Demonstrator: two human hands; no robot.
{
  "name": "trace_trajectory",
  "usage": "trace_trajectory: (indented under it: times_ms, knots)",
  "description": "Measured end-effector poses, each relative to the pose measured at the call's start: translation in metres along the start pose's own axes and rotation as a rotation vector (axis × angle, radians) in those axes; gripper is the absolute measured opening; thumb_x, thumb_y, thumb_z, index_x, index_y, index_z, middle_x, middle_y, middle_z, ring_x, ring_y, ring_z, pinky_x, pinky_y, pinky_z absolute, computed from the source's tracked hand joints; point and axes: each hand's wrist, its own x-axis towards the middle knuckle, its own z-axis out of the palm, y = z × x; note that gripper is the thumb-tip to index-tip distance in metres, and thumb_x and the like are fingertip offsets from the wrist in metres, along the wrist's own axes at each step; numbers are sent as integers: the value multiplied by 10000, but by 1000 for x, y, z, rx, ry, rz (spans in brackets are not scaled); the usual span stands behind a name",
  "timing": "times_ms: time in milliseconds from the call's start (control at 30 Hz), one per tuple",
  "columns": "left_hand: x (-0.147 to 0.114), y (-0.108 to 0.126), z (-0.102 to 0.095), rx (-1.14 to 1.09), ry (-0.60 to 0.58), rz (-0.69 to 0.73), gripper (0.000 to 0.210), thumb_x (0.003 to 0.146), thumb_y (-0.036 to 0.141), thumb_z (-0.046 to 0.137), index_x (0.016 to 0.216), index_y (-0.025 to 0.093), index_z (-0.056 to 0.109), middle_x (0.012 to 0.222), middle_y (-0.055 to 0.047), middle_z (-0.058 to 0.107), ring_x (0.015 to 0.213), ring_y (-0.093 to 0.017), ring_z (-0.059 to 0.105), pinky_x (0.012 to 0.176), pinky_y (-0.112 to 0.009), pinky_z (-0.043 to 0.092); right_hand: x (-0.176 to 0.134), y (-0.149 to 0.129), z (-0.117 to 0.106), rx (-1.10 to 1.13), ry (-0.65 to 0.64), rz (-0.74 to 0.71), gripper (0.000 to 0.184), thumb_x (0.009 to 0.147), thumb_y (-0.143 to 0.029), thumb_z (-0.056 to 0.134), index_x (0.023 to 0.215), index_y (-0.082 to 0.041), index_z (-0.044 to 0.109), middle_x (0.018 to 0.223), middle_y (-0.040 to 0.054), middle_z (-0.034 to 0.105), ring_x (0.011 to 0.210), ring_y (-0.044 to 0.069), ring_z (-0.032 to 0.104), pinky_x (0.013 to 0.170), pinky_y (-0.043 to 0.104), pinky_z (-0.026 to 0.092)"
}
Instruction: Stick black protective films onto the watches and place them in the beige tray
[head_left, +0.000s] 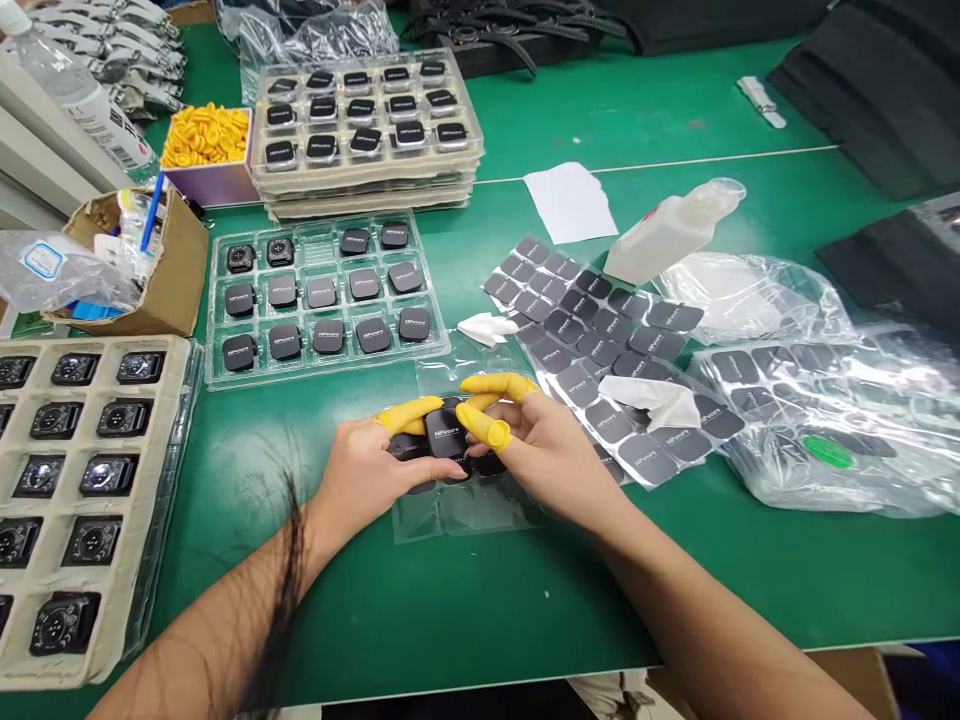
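Observation:
Between my two hands is a black square watch case (445, 432) with a "HiFuture" label on its face. My left hand (379, 450) is closed on its left side, thumb along the lower edge and yellow finger cots on the fingers above. From the right, my right hand (525, 430) pinches the case's upper right corner with thumb and fingers in yellow cots. More black pieces lie under the hands on a clear plastic sheet (435, 515), partly hidden. Just beyond, a clear tray (330, 370) holds several watch cases, most bearing black labels.
Sheets of black labels (592, 345) lie to the right, with a crumpled white wipe (660, 402) on top. A spray bottle (664, 235) stands behind them. Stacked trays (367, 180), a box of yellow finger cots (210, 185) and a cardboard box (180, 265) stand behind left; a beige tray (142, 520) lies left.

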Motion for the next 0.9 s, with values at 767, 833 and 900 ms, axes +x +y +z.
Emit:
trace_trajectory:
  times_ms: [767, 833, 900]
  knots:
    - [2, 2, -8, -216, -167, -121, 492, 605, 498, 915, 999, 231, 792, 1177, -24, 772, 1037, -240, 717, 975, -309, 540, 44, -34, -3, -62, 145, -200, 344, 804, -496, 776, 984, -214, 694, 711, -5, 666, 459, 106, 560, 427, 248, 493]
    - [2, 1, -10, -240, -197, -128, 523, 663, 520, 876, 1090, 235, 772, 1177, -26, 774, 1054, -242, 717, 1013, -330, 530, 93, -61, 11, -137, 195, -347, 273, 853, -458, 730, 943, -203, 693, 809, 25, 711, 586, 130, 639, 510, 250, 541]
    - [2, 1, -11, -249, -236, -117, 518, 719, 504, 841, 1151, 232, 753, 1143, -24, 785, 1041, -238, 726, 1003, -335, 540, 150, -85, 36, -334, 163, -418, 201, 927, -358, 635, 991, -175, 690, 948, 66, 743, 738, 156, 692, 618, 270, 583]
